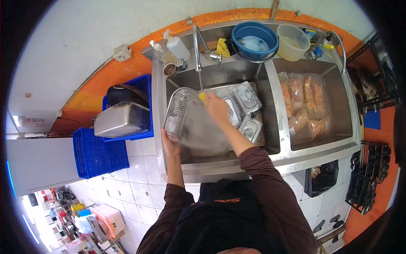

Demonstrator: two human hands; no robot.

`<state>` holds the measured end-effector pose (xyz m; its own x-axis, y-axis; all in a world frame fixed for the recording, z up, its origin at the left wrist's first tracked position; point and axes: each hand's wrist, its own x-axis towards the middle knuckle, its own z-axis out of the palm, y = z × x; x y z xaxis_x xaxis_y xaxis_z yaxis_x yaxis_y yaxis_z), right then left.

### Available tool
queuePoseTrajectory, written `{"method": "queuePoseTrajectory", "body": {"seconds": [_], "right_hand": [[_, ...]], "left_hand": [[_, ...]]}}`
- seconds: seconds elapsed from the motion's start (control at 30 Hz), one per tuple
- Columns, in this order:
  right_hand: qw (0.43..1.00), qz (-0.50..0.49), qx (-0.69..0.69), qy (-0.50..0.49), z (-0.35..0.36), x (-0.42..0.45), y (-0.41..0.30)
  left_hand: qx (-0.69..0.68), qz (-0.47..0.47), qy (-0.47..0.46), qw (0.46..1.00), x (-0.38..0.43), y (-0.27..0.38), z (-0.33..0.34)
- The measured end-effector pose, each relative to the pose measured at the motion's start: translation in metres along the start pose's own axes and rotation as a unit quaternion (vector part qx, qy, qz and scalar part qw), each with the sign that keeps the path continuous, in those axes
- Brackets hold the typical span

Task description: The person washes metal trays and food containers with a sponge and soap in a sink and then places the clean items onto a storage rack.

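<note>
My left hand [170, 144] grips the near left edge of a perforated metal tray [198, 122], which is tilted inside the left sink basin [269, 127]. A yellow sponge [202, 96] is pinched in my right hand [216, 108] over the tray's far side. Just beyond the sponge, water runs from the spring-hose faucet [198, 65]. To the right of the tray, several small steel pans and lids lie in the basin, among them one lidded steel pan [247, 97] and a steel lid [250, 129]. My right forearm partly hides them.
Bagged meat [306, 104] lies in water in the right basin. On the back ledge are a blue bucket [255, 41] of suds, a clear plastic tub [292, 43] and a white pump bottle [177, 47]. Left of the sink, a blue crate [149, 95] holds a large steel pan [122, 119].
</note>
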<state>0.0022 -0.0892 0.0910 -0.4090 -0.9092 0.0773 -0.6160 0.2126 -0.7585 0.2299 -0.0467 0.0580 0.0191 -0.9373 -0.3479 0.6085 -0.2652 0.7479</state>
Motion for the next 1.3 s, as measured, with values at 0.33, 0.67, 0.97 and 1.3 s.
{"method": "queuePoseTrajectory", "body": {"seconds": [0.33, 0.67, 0.97, 1.3], "right_hand": [[0.910, 0.328, 0.224, -0.120, -0.011, 0.025, 0.134], [0.803, 0.267, 0.221, -0.486, -0.060, -0.008, 0.128], [0.937, 0.223, 0.121, -0.239, -0.030, -0.050, 0.138], [0.924, -0.286, -0.052, -0.249, -0.048, -0.102, 0.023]], "left_hand": [[0.050, 0.027, -0.008, 0.998, -0.003, 0.008, 0.029], [0.566, 0.440, -0.487, 0.499, -0.074, -0.005, 0.081], [0.176, -0.116, -0.082, 0.974, -0.064, -0.092, 0.059], [-0.033, -0.178, 0.055, 0.982, -0.065, -0.065, 0.044]]}}
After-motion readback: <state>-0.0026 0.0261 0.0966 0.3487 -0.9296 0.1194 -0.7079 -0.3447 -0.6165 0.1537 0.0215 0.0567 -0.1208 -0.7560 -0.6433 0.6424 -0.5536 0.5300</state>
